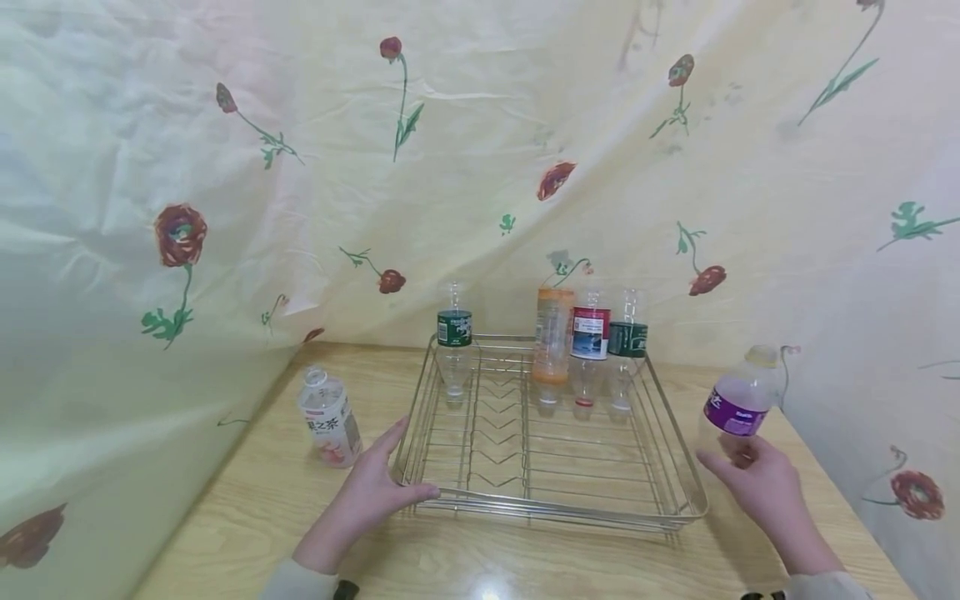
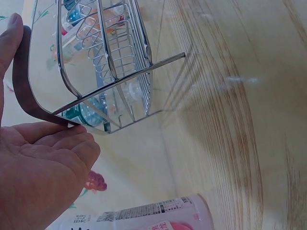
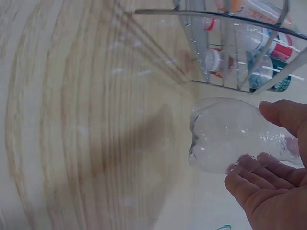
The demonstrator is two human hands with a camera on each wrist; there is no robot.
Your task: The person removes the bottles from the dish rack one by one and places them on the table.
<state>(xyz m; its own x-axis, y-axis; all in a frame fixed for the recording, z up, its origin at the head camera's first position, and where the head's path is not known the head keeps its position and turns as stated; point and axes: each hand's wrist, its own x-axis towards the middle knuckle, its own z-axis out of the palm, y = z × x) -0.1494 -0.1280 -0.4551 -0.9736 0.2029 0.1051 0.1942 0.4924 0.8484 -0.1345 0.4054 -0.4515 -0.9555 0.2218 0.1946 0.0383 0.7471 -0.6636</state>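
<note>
My left hand touches the front left corner of a wire dish rack, thumb by the front rim and fairly straight fingers along the left side. Left of that hand a white-labelled tea bottle stands on the table. My right hand holds a clear plastic bottle with a purple label to the right of the rack. In the right wrist view, thumb and fingers lie on opposite sides of this bottle's clear lower part. Whether its base touches the table I cannot tell.
Along the rack's back stand a green-labelled bottle, an orange bottle, a red-and-blue-labelled bottle and another green-labelled bottle, necks down. Flower-printed cloth hangs behind and beside the wooden table.
</note>
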